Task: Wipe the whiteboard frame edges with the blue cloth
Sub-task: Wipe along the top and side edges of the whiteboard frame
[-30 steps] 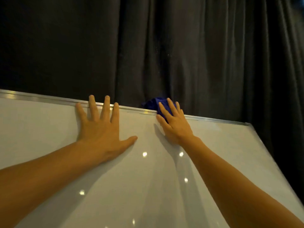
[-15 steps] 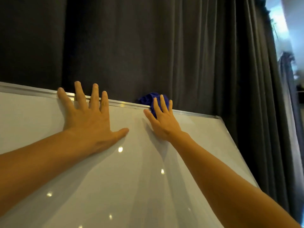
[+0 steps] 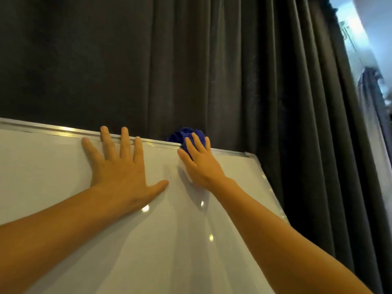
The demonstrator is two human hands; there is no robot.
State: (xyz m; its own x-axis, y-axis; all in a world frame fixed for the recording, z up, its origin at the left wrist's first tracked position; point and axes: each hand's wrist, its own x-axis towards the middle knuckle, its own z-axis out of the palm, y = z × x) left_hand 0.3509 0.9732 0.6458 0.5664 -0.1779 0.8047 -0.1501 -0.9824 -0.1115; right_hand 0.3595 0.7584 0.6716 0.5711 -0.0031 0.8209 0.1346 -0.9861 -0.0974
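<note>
A white whiteboard [image 3: 63,177] with a silver metal frame [image 3: 53,130] fills the lower left. A bunched blue cloth [image 3: 184,134] sits on the frame's top edge, a short way left of the top right corner [image 3: 249,154]. My right hand [image 3: 199,164] presses the cloth against the top edge, fingers spread over it; much of the cloth is hidden under the hand. My left hand [image 3: 121,166] lies flat and spread on the board, its fingertips over the top frame, holding nothing.
A dark pleated curtain [image 3: 212,71] hangs directly behind the board. A bright window strip [image 3: 364,49] shows at the far right. The board's right frame edge [image 3: 271,194] runs down toward the lower right.
The right hand and cloth have slid rightward along the top frame toward the corner. The left hand stays flat on the board. The view has turned to the right.
</note>
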